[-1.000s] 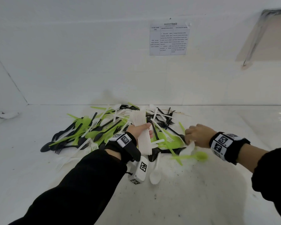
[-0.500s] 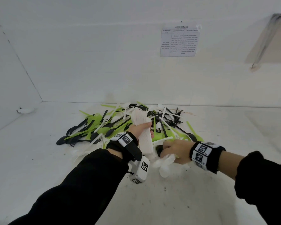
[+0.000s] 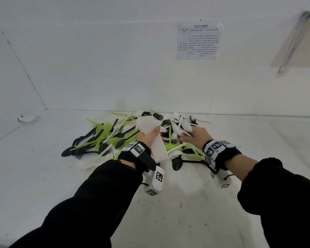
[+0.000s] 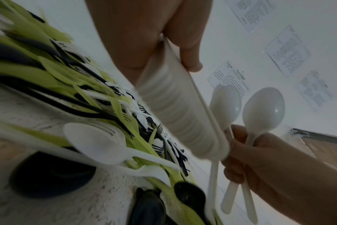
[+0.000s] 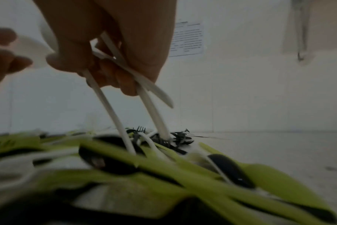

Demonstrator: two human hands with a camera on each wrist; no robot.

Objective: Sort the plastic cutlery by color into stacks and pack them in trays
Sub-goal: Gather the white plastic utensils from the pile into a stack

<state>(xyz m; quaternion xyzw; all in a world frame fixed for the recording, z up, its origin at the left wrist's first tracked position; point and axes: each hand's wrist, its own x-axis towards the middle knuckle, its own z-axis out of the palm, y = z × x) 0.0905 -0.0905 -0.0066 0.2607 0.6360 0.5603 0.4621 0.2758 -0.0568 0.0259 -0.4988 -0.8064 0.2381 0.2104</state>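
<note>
While both black sleeves (image 3: 89, 199) reached in from six o'clock across the white table (image 3: 186, 212), the left hand (image 3: 148, 137) gripped a thick stack of white cutlery (image 3: 157, 144), thumb curled over its top edge, the stack slanting up toward twelve o'clock; at three o'clock of it, just beside, the right hand (image 3: 195, 137) pinched a few white spoons (image 4: 263, 105) by their handles, bowls up, fingers closed round them; the handles hung down toward the heap in the right wrist view; beneath and beyond both hands lay the pile of mixed cutlery (image 3: 115, 136), green, black and white pieces tangled together, spreading toward nine o'clock; a black spoon (image 3: 177, 162) lay at its near edge; farthest, at one o'clock, a printed sheet (image 3: 198, 42) hung on the white wall (image 3: 97, 59).
</note>
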